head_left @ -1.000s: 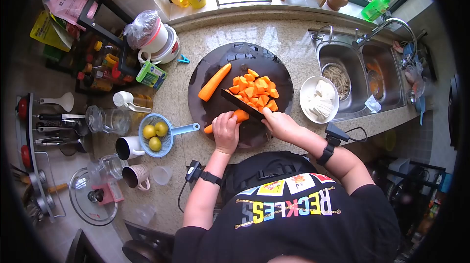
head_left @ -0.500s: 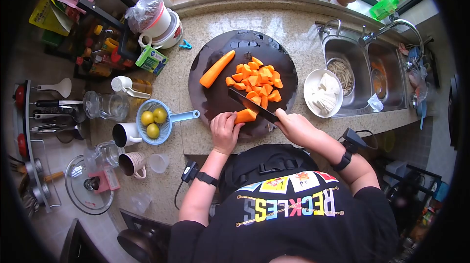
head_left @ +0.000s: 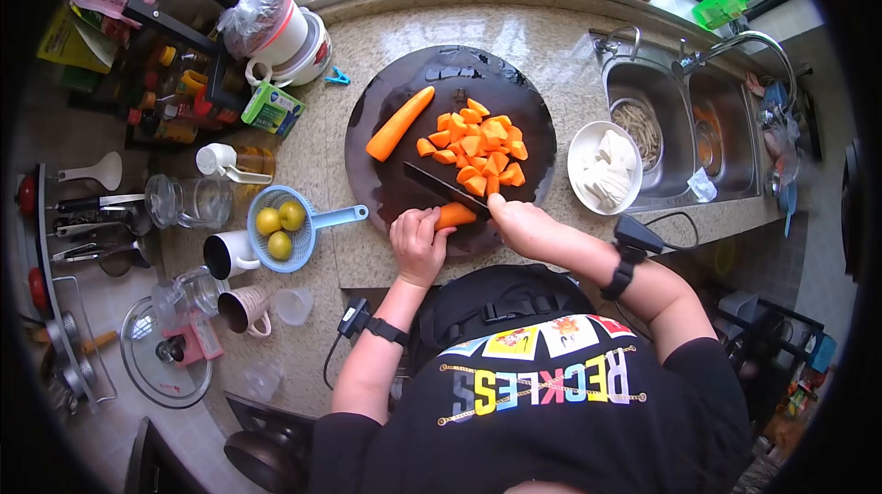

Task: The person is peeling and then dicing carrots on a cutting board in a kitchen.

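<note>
On a round dark cutting board [head_left: 386, 191], my left hand [head_left: 418, 241] grips a short length of carrot [head_left: 455, 215] near the front edge. My right hand [head_left: 524, 227] is wrapped round the handle of a kitchen knife [head_left: 441, 183]. Its dark blade slants up and to the left, lying alongside the cut end of the carrot length. Just beyond the blade is a pile of carrot chunks [head_left: 473, 140]. A whole peeled carrot [head_left: 401, 124] lies on the left part of the board.
Right of the board stands a white bowl [head_left: 581, 149] with pale slices, beside a double sink [head_left: 675, 181]. At left, a blue strainer [head_left: 308, 235] holds yellow-green fruits, its handle pointing toward the board. Mugs [head_left: 243, 310], a glass jar [head_left: 197, 202] and a glass lid [head_left: 165, 384] stand further left.
The knife and my right hand have shifted left, the blade now nearer the held carrot. My left hand still holds the carrot length. The whole view has shifted slightly.
</note>
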Tool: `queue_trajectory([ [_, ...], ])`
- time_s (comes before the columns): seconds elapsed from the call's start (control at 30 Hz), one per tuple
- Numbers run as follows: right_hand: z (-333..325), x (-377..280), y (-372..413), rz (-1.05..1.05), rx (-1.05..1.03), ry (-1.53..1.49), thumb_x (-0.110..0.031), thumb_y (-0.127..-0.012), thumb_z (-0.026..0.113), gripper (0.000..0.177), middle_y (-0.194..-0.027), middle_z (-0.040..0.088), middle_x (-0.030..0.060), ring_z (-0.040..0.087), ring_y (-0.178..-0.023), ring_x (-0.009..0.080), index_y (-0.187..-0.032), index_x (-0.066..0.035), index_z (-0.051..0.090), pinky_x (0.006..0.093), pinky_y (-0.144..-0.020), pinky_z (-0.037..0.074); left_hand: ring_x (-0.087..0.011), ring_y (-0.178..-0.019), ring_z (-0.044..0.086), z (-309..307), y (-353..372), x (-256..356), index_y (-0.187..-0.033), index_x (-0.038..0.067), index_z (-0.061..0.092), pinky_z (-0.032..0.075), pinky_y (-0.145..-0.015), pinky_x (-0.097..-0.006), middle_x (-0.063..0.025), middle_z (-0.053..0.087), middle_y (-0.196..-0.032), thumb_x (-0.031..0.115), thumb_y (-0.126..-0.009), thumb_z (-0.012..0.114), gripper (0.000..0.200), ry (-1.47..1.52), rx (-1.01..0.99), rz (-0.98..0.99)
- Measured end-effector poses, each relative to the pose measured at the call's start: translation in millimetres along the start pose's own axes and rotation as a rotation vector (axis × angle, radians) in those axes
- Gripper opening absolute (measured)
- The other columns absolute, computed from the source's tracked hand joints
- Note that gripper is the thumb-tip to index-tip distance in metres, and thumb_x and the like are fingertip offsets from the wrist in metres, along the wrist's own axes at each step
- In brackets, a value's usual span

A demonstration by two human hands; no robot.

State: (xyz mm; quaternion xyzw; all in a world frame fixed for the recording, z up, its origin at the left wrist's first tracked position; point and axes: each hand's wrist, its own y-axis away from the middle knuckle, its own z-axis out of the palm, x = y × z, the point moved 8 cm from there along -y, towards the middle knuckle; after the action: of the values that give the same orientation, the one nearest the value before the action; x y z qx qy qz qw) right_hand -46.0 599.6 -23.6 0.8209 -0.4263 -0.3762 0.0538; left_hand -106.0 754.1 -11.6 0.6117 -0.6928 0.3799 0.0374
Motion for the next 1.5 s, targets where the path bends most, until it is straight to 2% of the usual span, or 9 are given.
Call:
queue_trajectory([
  [0.03,4.6,-1.4,-8.1,-0.027,0.048,0.023,-0.010,-0.093,0.053,0.020,-0.073,0.062,0.0254,0.063,-0.074,0.0459,-0.096,0.004,0.039,0.0520,-0.061,0.049,-0.0274,-0.088,0.059,0.4,-0.6,0.2,-0.102,0.007,0.064,0.044,-0.077,-0.0399,-0.0063,0.061,-0.094,0.018,-0.069,0.078,0.038,-0.002,-0.001,0.004],
  [0.07,7.0,-6.8,-10.2,-0.105,0.079,0.026,-0.003,-0.084,0.051,0.020,-0.078,0.065,0.0241,0.066,-0.076,0.0439,-0.100,0.004,0.041,0.0501,-0.064,0.053,-0.0274,-0.088,0.059,-0.1,0.8,1.2,-0.102,0.007,0.064,0.044,-0.077,-0.0399,-0.0063,0.061,-0.094,0.018,-0.069,0.078,0.038,-0.005,-0.005,0.011],
  [0.17,5.0,-2.9,-10.8,-0.099,0.136,-0.005,-0.003,-0.084,0.051,0.021,-0.076,0.065,0.0239,0.066,-0.075,0.0441,-0.100,0.004,0.041,0.0501,-0.064,0.053,-0.0266,-0.089,0.059,1.2,1.1,0.2,-0.101,0.007,0.064,0.044,-0.078,-0.0397,-0.0059,0.061,-0.094,0.019,-0.070,0.078,0.037,-0.030,0.017,-0.011],
  [0.33,-14.7,4.6,-15.4,-0.111,0.239,-0.022,-0.017,-0.093,0.056,0.026,-0.073,0.063,0.0240,0.064,-0.073,0.0433,-0.095,0.001,0.038,0.0507,-0.061,0.050,-0.0276,-0.094,0.057,2.4,-13.7,-4.8,-0.102,0.008,0.061,0.042,-0.084,-0.0414,-0.0069,0.059,-0.098,0.016,-0.070,0.078,0.037,-0.051,0.015,-0.027],
  [0.53,-19.6,13.2,-10.5,-0.108,0.251,0.000,-0.016,-0.093,0.056,0.025,-0.072,0.062,0.0241,0.063,-0.072,0.0445,-0.097,0.000,0.037,0.0517,-0.061,0.049,-0.0301,-0.098,0.053,3.9,-19.2,1.8,-0.099,0.010,0.059,0.040,-0.086,-0.0431,-0.0084,0.055,-0.100,0.009,-0.069,0.077,0.035,-0.053,0.022,-0.007],
  [0.73,-20.0,11.9,8.1,-0.115,0.203,-0.043,-0.016,-0.094,0.055,0.026,-0.072,0.061,0.0244,0.061,-0.072,0.0456,-0.096,0.000,0.035,0.0519,-0.061,0.048,-0.0294,-0.095,0.055,-6.2,-6.0,0.4,-0.105,0.007,0.064,0.041,-0.085,-0.0407,-0.0088,0.057,-0.099,0.017,-0.067,0.081,0.043,-0.021,-0.016,-0.020],
  [1.27,-32.5,-8.7,23.5,-0.007,-0.097,-0.052,-0.011,-0.093,0.053,0.018,-0.078,0.063,0.0279,0.064,-0.081,0.0448,-0.094,0.004,0.042,0.0501,-0.066,0.050,-0.0281,-0.092,0.056,1.5,1.4,-5.8,-0.104,0.007,0.061,0.041,-0.082,-0.0414,-0.0072,0.058,-0.095,0.016,-0.068,0.080,0.042,0.005,0.053,-0.012],
  [1.37,-21.6,-9.4,5.2,0.010,-0.045,-0.044,-0.010,-0.092,0.053,0.017,-0.080,0.064,0.0278,0.064,-0.080,0.0451,-0.095,0.004,0.042,0.0503,-0.066,0.051,-0.0277,-0.092,0.056,1.8,2.7,-5.6,-0.104,0.007,0.061,0.041,-0.081,-0.0416,-0.0073,0.058,-0.094,0.017,-0.068,0.080,0.042,-0.008,0.065,-0.017],
  [1.5,5.3,-13.6,-21.9,-0.012,0.049,-0.009,-0.002,-0.081,0.056,0.025,-0.083,0.066,0.0258,0.066,-0.077,0.0430,-0.100,0.003,0.041,0.0498,-0.065,0.053,-0.0290,-0.090,0.056,2.0,1.0,-2.1,-0.101,0.007,0.061,0.041,-0.081,-0.0416,-0.0084,0.057,-0.093,0.015,-0.066,0.081,0.041,-0.025,0.075,0.016],
])
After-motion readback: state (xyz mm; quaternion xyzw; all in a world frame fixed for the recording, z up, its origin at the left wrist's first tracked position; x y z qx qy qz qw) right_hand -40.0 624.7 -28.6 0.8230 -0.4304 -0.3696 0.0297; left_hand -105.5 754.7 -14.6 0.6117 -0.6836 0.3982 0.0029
